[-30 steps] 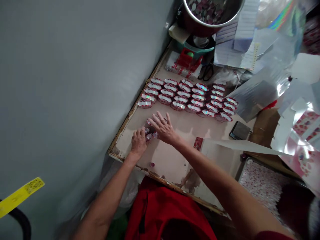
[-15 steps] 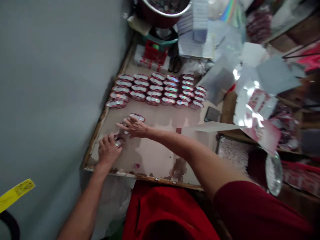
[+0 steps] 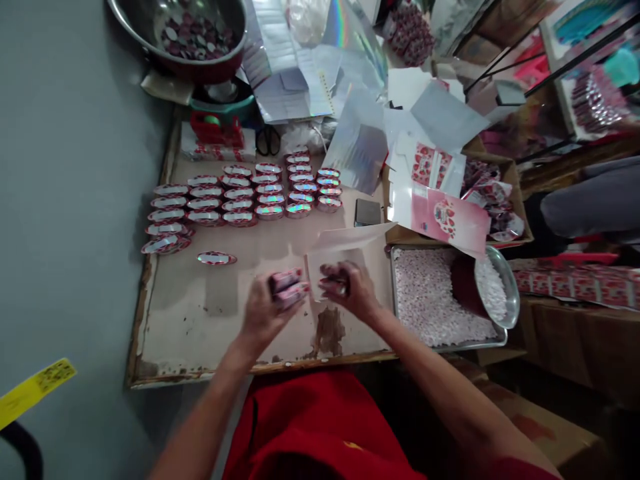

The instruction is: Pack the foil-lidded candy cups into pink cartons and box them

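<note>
**Ana:** Head view has both hands together over the near middle of the worn board (image 3: 210, 313). What's in them?

**Ben:** The left hand (image 3: 263, 313) is closed around a few small pink-and-red packets (image 3: 287, 288), their long axis running left to right, ends pointing at the right hand (image 3: 350, 290). The right hand is curled on something small and dark at its fingertips; I can't tell what. The two are near each other, not touching.

**Ana:** And the finished-looking ones?

**Ben:** Rows of oval foil-topped pieces (image 3: 240, 197) lie beyond and to the left of the hands, well apart. A single one (image 3: 217, 258) sits alone between those rows and the left hand, which is the nearer one to it.

**Ana:** To the right?

**Ben:** A metal tray of small white bits (image 3: 440, 300), just beside the right hand.

**Ana:** Any readable writing?

**Ben:** None. The pink sheets (image 3: 440, 217) beyond the tray show a strawberry picture; any lettering is too small to make out.
</note>
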Available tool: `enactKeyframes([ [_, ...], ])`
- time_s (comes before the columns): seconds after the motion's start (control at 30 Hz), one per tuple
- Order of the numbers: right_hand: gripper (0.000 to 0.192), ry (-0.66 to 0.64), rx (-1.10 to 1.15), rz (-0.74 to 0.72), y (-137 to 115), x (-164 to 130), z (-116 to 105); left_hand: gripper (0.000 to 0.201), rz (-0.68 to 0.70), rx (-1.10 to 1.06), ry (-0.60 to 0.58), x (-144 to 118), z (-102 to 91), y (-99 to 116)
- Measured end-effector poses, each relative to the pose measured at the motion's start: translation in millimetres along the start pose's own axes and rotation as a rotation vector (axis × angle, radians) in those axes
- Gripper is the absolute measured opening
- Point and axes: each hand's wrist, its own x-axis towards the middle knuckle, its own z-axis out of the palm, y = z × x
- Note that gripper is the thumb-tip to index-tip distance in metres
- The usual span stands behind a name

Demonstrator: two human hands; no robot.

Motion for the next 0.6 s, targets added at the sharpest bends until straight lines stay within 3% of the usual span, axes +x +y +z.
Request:
enactKeyframes([
  [0.1, 0.077, 0.011, -0.041, -0.041, 80, 4, -8, 0.074, 0.157, 0.101, -0.130, 50, 81.4, 37],
  [0.2, 0.060, -0.096, -0.127, -0.063, 119, 14, 9, 0.061, 0.146, 0.373, -0.313, 79, 126.7, 38],
  [0.3, 0.045, -0.196, -0.258, -0.082, 126, 20, 21, 0.052, 0.102, 0.590, -0.454, 86, 143.1, 32],
  [0.37, 0.046, -0.215, -0.320, -0.084, 123, 24, 22, 0.052, 0.031, 0.665, -0.470, 87, 151.2, 34],
  [0.5, 0.055, -0.194, -0.368, -0.084, 124, 41, 23, 0.057, -0.130, 0.710, -0.364, 90, 175.9, 42],
  [0.6, 0.062, -0.161, -0.397, -0.068, 129, 53, 26, 0.059, -0.107, 0.667, -0.293, 89, 189.3, 36],
])
